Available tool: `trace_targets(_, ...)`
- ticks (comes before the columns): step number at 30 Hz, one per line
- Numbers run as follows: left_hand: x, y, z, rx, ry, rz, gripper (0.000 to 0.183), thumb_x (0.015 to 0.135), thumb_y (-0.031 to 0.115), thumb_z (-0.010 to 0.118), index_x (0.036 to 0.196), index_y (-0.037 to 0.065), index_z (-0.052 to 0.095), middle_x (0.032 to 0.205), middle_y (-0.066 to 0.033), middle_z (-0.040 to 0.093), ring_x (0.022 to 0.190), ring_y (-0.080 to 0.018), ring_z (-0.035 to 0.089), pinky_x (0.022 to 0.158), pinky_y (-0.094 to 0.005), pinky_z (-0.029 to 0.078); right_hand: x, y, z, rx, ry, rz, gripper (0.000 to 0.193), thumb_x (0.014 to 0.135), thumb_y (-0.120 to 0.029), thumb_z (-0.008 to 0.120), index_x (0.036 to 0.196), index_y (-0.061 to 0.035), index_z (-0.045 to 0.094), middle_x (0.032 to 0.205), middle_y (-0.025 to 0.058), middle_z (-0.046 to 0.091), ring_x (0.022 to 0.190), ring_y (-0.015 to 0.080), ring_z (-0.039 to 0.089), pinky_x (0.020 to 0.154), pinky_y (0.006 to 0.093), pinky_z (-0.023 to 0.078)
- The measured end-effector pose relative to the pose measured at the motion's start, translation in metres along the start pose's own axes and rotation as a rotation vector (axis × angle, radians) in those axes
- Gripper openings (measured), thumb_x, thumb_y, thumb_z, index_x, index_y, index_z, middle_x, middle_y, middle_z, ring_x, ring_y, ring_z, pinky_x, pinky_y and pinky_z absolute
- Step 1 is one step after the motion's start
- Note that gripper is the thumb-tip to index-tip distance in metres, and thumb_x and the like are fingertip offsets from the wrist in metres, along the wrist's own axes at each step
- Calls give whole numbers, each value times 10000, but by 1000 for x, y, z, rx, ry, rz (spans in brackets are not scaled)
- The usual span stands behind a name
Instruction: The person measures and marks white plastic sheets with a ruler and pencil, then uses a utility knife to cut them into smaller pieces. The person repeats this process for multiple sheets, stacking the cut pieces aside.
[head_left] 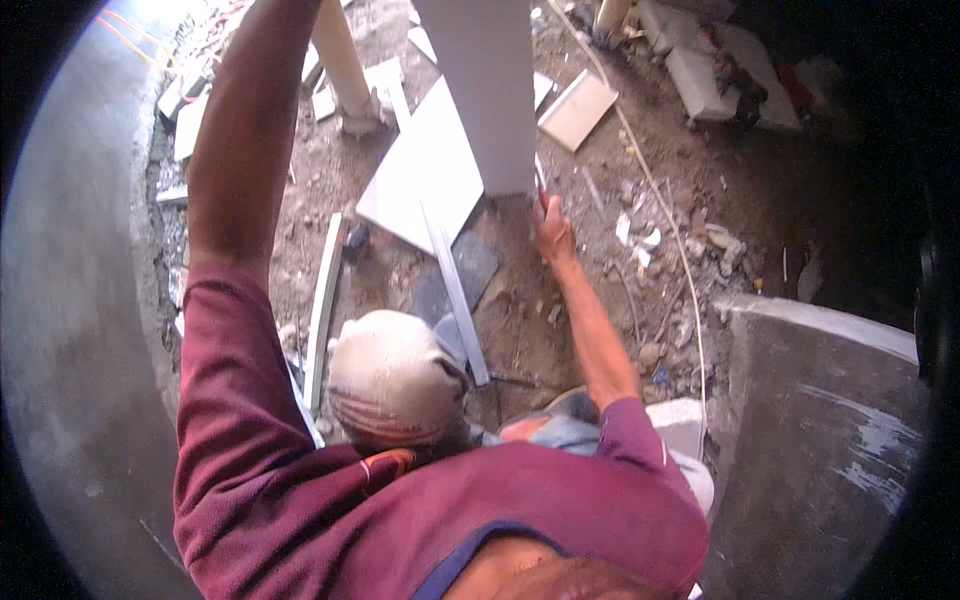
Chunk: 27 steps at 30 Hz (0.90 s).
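Head view: the right hand (556, 232) grips a red-handled tool (543, 195) beside the lower right corner of a pale panel (490, 100). Preferably, keep the tool aligned with the panel edge. Tool tip points up-frame, both long axes nearly parallel (left hand outside the frame; its grip cannot be told).

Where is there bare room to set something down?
Fairly bare dirt lies between the long pale strip and the right forearm. Between the right hand and the cable, white scraps crowd the ground.
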<state>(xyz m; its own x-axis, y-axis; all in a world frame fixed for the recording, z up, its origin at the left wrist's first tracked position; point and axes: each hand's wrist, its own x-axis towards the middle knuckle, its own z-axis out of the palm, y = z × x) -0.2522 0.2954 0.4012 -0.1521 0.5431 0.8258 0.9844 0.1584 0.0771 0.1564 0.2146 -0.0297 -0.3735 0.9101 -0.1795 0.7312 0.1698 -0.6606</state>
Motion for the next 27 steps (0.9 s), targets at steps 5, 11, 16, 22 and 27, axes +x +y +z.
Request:
trace_targets(5, -2, -6, 6, 12, -3, -16, 198, 904, 253, 626, 872, 83, 723, 831, -80, 709, 750, -228, 664, 653, -386, 507, -4, 40, 9, -4, -12, -18, 436, 999, -431, 450, 1266, -85, 466, 976, 357, 637, 1001, 562, 586, 826, 620, 464)
trace_targets(11, -3, -15, 3, 34, 15, 9, 198, 904, 249, 625, 872, 81, 724, 832, -79, 710, 749, -224, 663, 652, -383, 507, -2, -67, -63, 184, 70, -39, 483, 993, -484, 453, 1238, -69, 474, 1004, 340, 639, 917, 526, 636, 763, 592, 501)
trace_targets(16, -1, -10, -2, 16, 31, 4, 197, 904, 246, 624, 873, 79, 725, 833, -79, 711, 749, -220, 663, 651, -381, 506, 6, -160, -127, 282, 117, -314, 518, 1018, -527, 424, 1102, -20, 488, 891, 319, 654, 891, 520, 644, 686, 561, 510)
trace_targets(22, -7, -2, -13, -4, 17, -35, 197, 904, 241, 623, 874, 77, 727, 834, -79, 711, 748, -216, 662, 650, -379, 505, 13, -155, -112, 117, 135, -293, 488, 1011, -511, 452, 1085, -29, 474, 826, 326, 665, 856, 522, 655, 693, 598, 534)
trace_targets(27, -5, 3, -14, -10, -29, -69, 196, 904, 238, 622, 874, 75, 728, 834, -78, 712, 747, -213, 662, 650, -377, 505, 11, -162, -115, 52, 168, -325, 490, 1017, -495, 462, 1094, -11, 462, 870, 329, 661, 878, 531, 641, 698, 572, 526)
